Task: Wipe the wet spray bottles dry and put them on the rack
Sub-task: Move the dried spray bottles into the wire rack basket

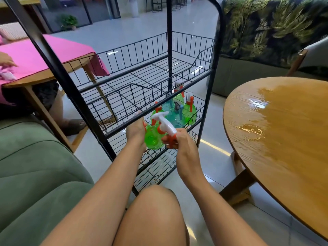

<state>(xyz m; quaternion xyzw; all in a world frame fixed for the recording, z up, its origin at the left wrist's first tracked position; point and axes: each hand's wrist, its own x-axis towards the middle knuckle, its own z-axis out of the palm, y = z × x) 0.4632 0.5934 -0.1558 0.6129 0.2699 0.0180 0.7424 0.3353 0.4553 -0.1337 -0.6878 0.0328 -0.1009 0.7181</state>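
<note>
I hold a green spray bottle [153, 139] with a white and orange spray head just in front of the black wire rack [134, 73]. My left hand [135, 131] grips the bottle's green body from the left. The fingers of my right hand [179, 141] pinch the white nozzle near its orange trigger. Several more spray bottles [179, 110], green and teal with orange and blue triggers, stand in the rack's middle basket right behind the held one. The upper basket holds nothing.
A round wooden table [276, 139] with pools of water stands at the right. A green sofa [35, 166] is at the left. A table with a pink cloth [44, 55] and another person's hand lies behind the rack. My knees are below.
</note>
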